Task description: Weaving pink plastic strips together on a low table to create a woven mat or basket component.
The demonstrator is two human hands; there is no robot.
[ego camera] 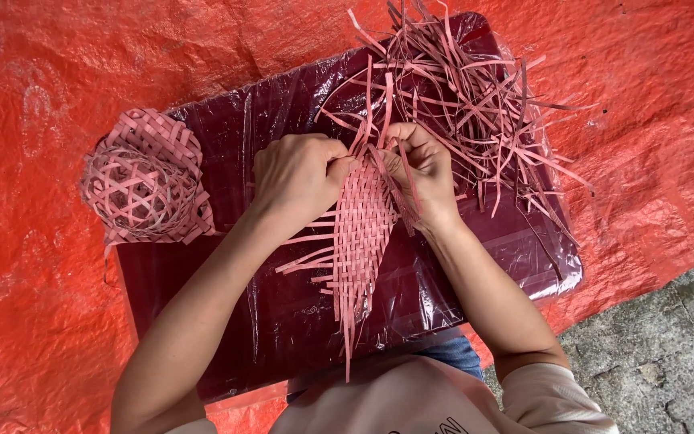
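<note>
A: State the position of the weave [361, 233].

B: It lies flat on the dark red, plastic-wrapped surface [226, 289], near the middle, between the two forearms. It is a leaf-shaped panel of pink strips.

A: Long axis?

B: It runs from the person's body outward, close to vertical in the head view. The far end sits under the hands. The near end narrows to loose strip tails that point back toward the person and overhang the near edge of the surface. Short strip ends stick out sideways along the left edge.

A: Left hand [297, 173]?

B: Curled shut at the far left corner of the weave, fingers pinching strip ends against the thumb.

A: Right hand [421, 165]?

B: Closed on the far right corner, fingers bent around upright strips. The two hands nearly touch over the far end.

A: Nearby items?

B: A heap of loose strips [475, 96] lies on the far right part of the surface, just beyond the right hand. A small open-weave basket [140, 189] rests on a pink mat [166, 133] at the left corner. An orange tarp [42, 321] lies beneath everything.
</note>
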